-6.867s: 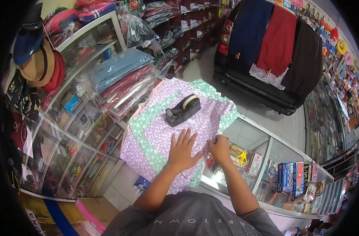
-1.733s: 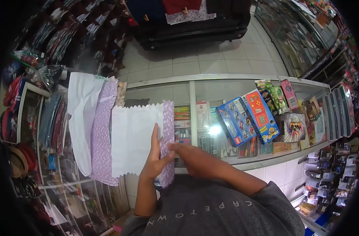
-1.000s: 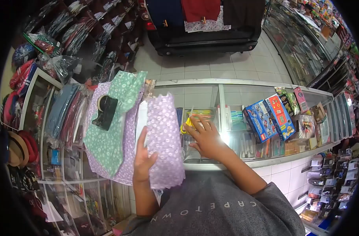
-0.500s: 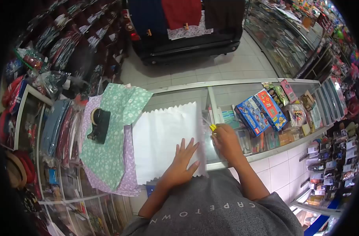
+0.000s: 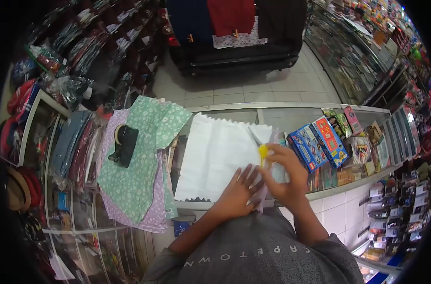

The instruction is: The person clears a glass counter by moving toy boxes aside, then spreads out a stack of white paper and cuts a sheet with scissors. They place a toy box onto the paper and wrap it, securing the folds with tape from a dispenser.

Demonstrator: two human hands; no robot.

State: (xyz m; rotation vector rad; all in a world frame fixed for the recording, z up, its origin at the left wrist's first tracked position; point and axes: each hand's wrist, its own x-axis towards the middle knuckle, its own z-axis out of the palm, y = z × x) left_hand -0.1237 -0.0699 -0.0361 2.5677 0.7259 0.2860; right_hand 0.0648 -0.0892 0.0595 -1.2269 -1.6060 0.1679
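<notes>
At nine o'clock, the black plastic tape dispenser (image 5: 124,146) rests on loose green floral paper (image 5: 147,158); a tug there could drag it. Centrally, the white zigzag-edged paper sheet (image 5: 210,156) lies on the glass worktop (image 5: 310,110), its five-o'clock side under the left hand (image 5: 236,195), fingers spread, clenching nothing; light pressure could let it skew. The right hand (image 5: 291,177) grasps yellow-handled metal scissors (image 5: 262,151), blades towards eleven, which could nick the sheet.

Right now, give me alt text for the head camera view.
Over a glass counter, the right hand holds yellow-handled scissors above a white sheet with zigzag-cut ends, while the left hand rests on the sheet. To the left, a black tape dispenser sits on green and purple floral sheets; boxed toys lie to the right.
</notes>
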